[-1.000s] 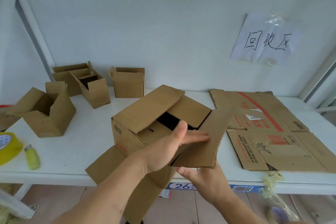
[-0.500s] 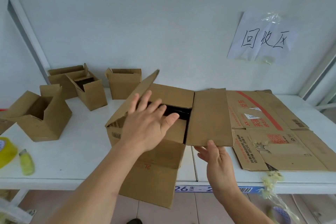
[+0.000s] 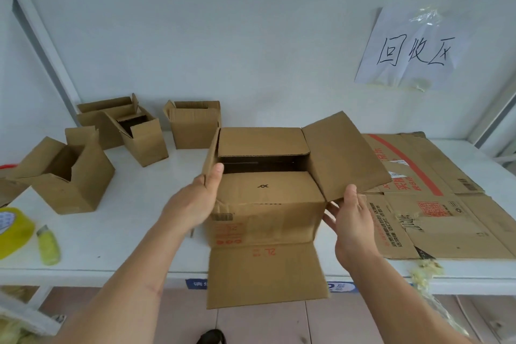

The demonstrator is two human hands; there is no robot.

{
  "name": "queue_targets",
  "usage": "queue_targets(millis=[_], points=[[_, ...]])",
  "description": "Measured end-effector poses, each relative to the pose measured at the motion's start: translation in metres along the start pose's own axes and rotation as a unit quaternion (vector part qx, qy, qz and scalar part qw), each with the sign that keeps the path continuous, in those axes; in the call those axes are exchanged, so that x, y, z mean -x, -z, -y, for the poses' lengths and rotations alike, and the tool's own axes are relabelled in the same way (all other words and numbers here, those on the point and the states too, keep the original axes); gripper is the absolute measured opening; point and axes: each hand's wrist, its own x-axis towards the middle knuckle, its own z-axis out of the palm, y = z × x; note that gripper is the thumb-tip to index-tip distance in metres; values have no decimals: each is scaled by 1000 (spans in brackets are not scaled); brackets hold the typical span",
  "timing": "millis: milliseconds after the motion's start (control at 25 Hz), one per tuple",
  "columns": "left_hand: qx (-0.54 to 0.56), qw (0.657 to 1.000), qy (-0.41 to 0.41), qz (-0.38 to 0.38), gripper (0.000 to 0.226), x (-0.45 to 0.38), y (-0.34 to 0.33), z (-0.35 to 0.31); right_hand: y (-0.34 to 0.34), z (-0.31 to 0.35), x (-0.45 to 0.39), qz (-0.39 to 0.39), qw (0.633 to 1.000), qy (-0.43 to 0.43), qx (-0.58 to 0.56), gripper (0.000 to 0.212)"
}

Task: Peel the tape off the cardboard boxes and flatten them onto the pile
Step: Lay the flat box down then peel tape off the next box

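Box [image 3: 265,198] now upright at tabletop [image 3: 134,204] front edge, 6 o'clock; flaps swung open since 0.5 s ago. L hand [image 3: 192,204] grips left wall, R hand [image 3: 351,218] holds right flap. Pile [image 3: 446,204] at 3 o'clock. Ready to flatten.

The bare stretch of white table [image 3: 134,212] between the open box [image 3: 265,204] in the middle and the tilted box [image 3: 67,176] at the left gives a hand open room. Near its front edge the yellow tape roll [image 3: 14,232] and a small yellow-green cutter [image 3: 49,246] narrow it. Three small boxes [image 3: 192,126] block the back left against the wall. To the right, the box's raised flap [image 3: 343,156] overhangs the flattened cardboard pile [image 3: 446,204], leaving only a low gap beneath it. The left hand [image 3: 192,204] and right hand [image 3: 351,223] occupy both sides of the open box; its top opening stays reachable from above
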Motion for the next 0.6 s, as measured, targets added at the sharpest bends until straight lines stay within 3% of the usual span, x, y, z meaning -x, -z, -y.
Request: queue_targets(millis=[120,200,240,320,400,520,600], points=[[-95,994,-12,-61,100,4,-5,-4,0,7,-13,-38,998,-21,45,64],[-163,972,-90,-144,90,-1,-3,-4,4,13,-22,-72,997,-27,28,64],[-173,962,-151,-150,86,-3,-3,-6,5,16,-26,-81,996,-33,16,64],[-141,962,-215,-91,92,-7,-4,-13,5,20,-33,-85,996,-31,-5,62],[-118,975,-183,-38,106,-8,-8,-21,0,26,-35,-75,997,-14,-8,62],[-90,986,-139,-33,97,-9,-16,-28,-7,38,-32,-57,995,59,48,60],[25,983,-168,-64,98,-7,-17,-30,-9,44,-30,-53,992,92,66,63]])
